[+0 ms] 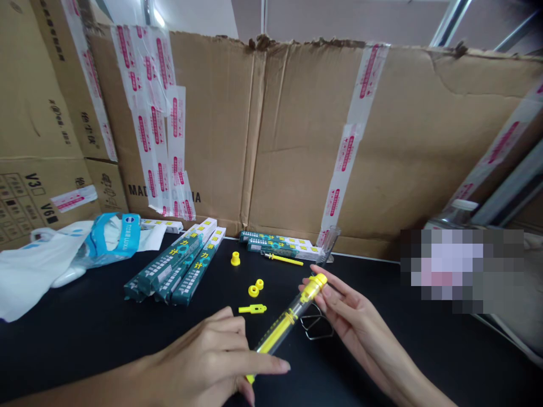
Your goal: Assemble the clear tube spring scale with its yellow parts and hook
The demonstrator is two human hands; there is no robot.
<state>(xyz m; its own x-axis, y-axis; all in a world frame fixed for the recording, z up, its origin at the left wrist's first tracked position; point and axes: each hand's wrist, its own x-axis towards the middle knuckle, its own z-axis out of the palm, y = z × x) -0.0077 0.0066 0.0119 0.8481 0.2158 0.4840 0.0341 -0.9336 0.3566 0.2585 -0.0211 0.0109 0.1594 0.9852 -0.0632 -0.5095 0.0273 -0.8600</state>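
Both hands hold a tubular spring scale (276,332), a clear tube with a yellow scale rod inside, tilted with its upper end to the right. My left hand (216,353) is closed around its lower end, index finger stretched across the tube; a yellow tip pokes out below. The fingers of my right hand (350,311) pinch the yellow cap (314,284) at the upper end. Just beyond the tube lie bent wire hooks (317,327). Left of it are a yellow slotted piece (253,308), two small yellow rings (253,291) and a yellow flanged bushing (235,259).
Several green-and-white boxes (186,265) lie at the left, with more boxes (280,244) at the back. A yellow rod with a spring (288,260) and a clear tube (331,243) lie near them. Plastic packaging (112,240) sits far left. Cardboard walls (297,141) enclose the black table.
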